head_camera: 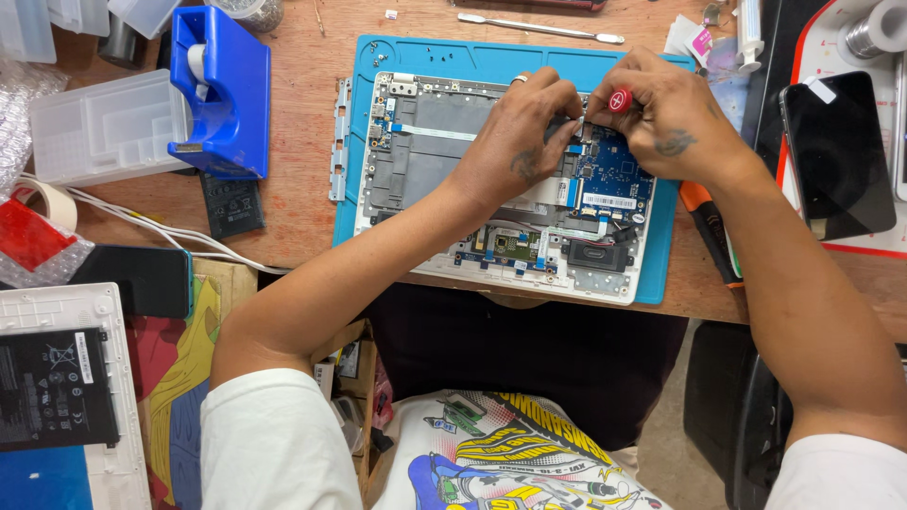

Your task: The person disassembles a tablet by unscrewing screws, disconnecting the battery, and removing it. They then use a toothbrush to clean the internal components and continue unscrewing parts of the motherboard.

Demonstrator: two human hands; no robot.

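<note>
An opened laptop base (416,161) lies on a blue work mat (491,59), showing grey shielding, ribbon cables and a blue circuit board (614,170). My right hand (675,123) grips a screwdriver with a red cap (620,100), held upright over the board's top edge. My left hand (520,137) rests on the laptop's middle, its fingertips pinched right beside the screwdriver's tip. What the fingertips touch is hidden.
A blue tape dispenser (222,90) and a clear parts box (104,127) stand at the left. A dark tablet (836,156) lies at the right, an orange-handled tool (710,231) by the mat. A metal spudger (539,26) lies at the back, a black battery (57,387) at lower left.
</note>
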